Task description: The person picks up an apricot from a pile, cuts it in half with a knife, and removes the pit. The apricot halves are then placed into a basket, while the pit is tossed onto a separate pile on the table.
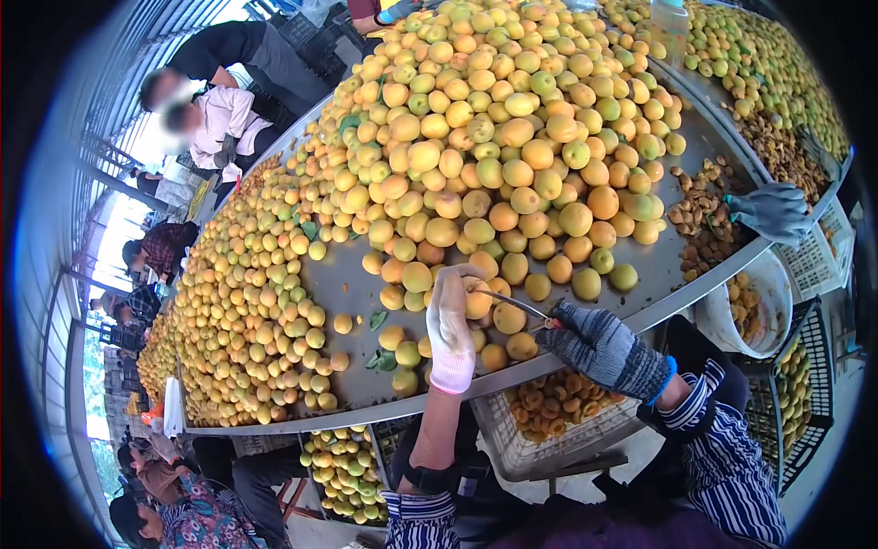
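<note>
My left hand (450, 322), in a whitish glove, is closed around an apricot (478, 302) at the near edge of the metal table (343, 274). In a grey knit glove with a blue cuff, my right hand (599, 348) grips a thin curved knife (514, 303). Its handle is mostly hidden in the fist, and the blade reaches left to the held apricot. Whole yellow-orange apricots (494, 119) lie heaped just beyond both hands. Below the table edge, under my hands, sits a pale plastic crate (512, 453) with halved apricots (553, 403) in it.
Pits (704, 220) lie on the table at right, near a grey glove (773, 212) on its rim. A white bucket (780, 316) and a black crate (817, 403) stand below. A bottle (669, 37) stands farther back. Several people (233, 114) are along the left side.
</note>
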Motion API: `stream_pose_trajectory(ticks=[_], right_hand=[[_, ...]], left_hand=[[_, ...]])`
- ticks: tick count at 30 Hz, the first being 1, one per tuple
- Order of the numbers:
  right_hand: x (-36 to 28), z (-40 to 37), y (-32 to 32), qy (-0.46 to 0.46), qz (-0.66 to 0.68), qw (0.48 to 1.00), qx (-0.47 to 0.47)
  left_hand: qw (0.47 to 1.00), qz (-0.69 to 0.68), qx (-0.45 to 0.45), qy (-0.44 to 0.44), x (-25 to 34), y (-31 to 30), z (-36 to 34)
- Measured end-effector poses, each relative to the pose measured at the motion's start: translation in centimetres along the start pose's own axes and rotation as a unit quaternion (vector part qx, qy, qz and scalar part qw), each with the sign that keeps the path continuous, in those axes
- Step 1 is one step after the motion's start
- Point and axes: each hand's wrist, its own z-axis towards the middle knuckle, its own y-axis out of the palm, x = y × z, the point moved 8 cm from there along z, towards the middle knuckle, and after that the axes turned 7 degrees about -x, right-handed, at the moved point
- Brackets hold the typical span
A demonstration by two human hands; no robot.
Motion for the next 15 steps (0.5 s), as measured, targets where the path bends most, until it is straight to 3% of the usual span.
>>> stream_pose_trajectory(ticks=[3,10,15], right_hand=[[-0.3,-0.2,-0.2,-0.013,-0.004,1.0,0.019],[0.1,-0.4,0.1,0.05,-0.072,0.996,0.014],[1.2,-0.2,0.9,0.064,-0.095,0.993,0.015]], left_hand=[[1.0,-0.004,0.003,-0.001,0.8,0.2,0.0],[0.998,0.048,0.008,0.036,0.5,0.3,0.1],[0.984,0.15,0.017,0.092,0.4,0.8,0.4]])
